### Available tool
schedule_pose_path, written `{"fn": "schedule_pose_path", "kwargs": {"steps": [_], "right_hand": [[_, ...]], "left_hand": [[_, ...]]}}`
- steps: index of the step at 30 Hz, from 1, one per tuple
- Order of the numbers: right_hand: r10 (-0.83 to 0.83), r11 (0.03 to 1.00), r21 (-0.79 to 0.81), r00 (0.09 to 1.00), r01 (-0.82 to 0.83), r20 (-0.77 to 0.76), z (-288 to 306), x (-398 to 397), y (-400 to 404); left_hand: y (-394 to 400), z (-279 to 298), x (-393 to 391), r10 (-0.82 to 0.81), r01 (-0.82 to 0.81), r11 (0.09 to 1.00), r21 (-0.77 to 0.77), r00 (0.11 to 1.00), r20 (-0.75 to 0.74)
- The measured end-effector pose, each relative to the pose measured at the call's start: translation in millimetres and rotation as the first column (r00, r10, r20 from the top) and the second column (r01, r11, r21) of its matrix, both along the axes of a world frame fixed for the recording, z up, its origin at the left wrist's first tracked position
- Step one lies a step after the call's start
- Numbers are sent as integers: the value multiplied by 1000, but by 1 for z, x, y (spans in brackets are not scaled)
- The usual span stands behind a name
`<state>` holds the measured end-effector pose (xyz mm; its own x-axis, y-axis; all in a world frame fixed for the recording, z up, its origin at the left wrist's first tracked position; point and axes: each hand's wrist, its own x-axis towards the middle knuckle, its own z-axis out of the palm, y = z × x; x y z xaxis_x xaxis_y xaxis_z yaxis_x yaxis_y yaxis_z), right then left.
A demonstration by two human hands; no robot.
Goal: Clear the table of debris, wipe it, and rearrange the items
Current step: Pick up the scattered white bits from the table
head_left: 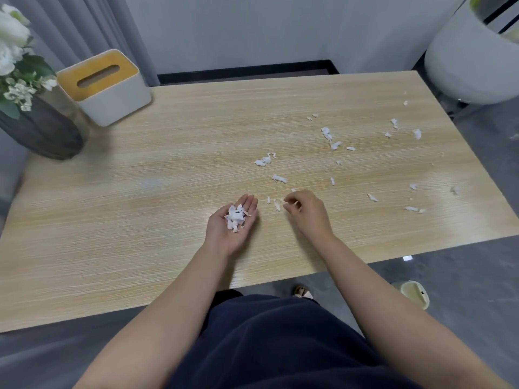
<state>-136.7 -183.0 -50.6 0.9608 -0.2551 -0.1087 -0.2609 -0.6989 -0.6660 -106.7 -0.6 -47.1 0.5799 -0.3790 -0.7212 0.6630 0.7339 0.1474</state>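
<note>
The left hand (231,223) lay palm up just above the wooden counter (168,169), its fingers (248,202) straight and close together, with a small heap of white paper scraps (235,217) resting in the palm. Just beside it, the right hand (306,210) hovered knuckles up, its fingers (290,202) curled and pinching one small scrap at their tips. A few loose scraps (276,204) lay on the counter between the two sets of fingers, and many more scattered bits (327,134) spread beyond and to the right of the right fingers. Well away past the left fingers stood a tissue box (105,85) with a yellow lid and, next to it, a dark vase (39,133) of white flowers.
</note>
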Motion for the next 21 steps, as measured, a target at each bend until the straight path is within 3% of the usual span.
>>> {"fn": "schedule_pose_path", "kwargs": {"steps": [7, 21], "right_hand": [[-62, 997, -49, 987, 55, -149, -29, -16, -24], [-44, 993, -110, 992, 31, -116, -29, -1, -22]], "left_hand": [[-16, 3, 0, -51, 51, 999, -2, 999, 4], [-20, 5, -1, -100, 100, 995, 8, 995, 11]]}}
